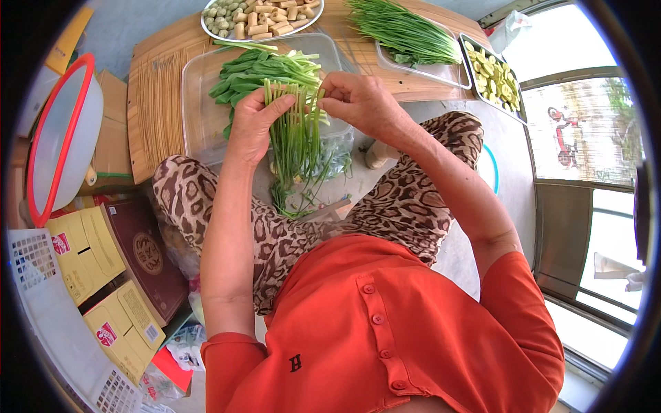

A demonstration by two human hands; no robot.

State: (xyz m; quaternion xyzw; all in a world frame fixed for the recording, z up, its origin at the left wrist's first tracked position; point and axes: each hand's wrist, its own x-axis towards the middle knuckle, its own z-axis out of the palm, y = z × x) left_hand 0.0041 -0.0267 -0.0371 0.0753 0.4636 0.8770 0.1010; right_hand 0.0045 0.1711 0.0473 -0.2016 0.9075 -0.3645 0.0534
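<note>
My left hand (256,118) is closed around a bunch of green chives (295,141), its thumb pressed across the stems. The pale cut ends point up, and the thin leaves hang down between my knees. Beside the upper stem ends, my right hand (358,103) is closed in a pinch, thumb against fingertips. What sits between those fingertips is too small to make out. Just beyond both hands, leafy greens with pale stalks (251,74) lie in a clear plastic tray (196,103) on the wooden table (155,103).
A white plate (206,26) of cut tan pieces and round greenish ones stands at the back. Farther right are a tray of long chives (420,34) and a dark tray of yellow-green slices (492,79). Left are a red-rimmed basin (76,131) and yellow boxes (86,251).
</note>
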